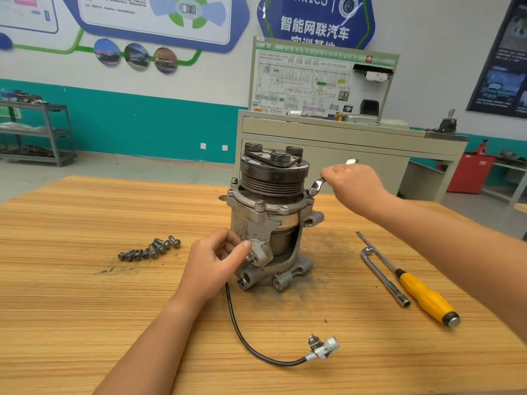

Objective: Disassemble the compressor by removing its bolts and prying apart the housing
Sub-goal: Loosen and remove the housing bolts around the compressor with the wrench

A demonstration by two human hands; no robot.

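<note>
My left grip (218, 259) clasped the compressor (275, 178) on the tabletop (85, 295); my right grip (355, 186) squeezed the wrench (318, 184) at its flange.

Looked down on a wood-grain tabletop (85, 280). Found the compressor (268, 223) standing upright near its middle, over a smudge of dark grime (328, 240). Saw a cluster of loose bolts (149, 249) lying to the left, well apart from it. Noted, to the right, an L-shaped socket wrench (385, 280) just beside a yellow-handled screwdriver (422, 292). Traced a black cable (232, 310) curling from the compressor's base nearward to a white connector (323, 344).
</note>
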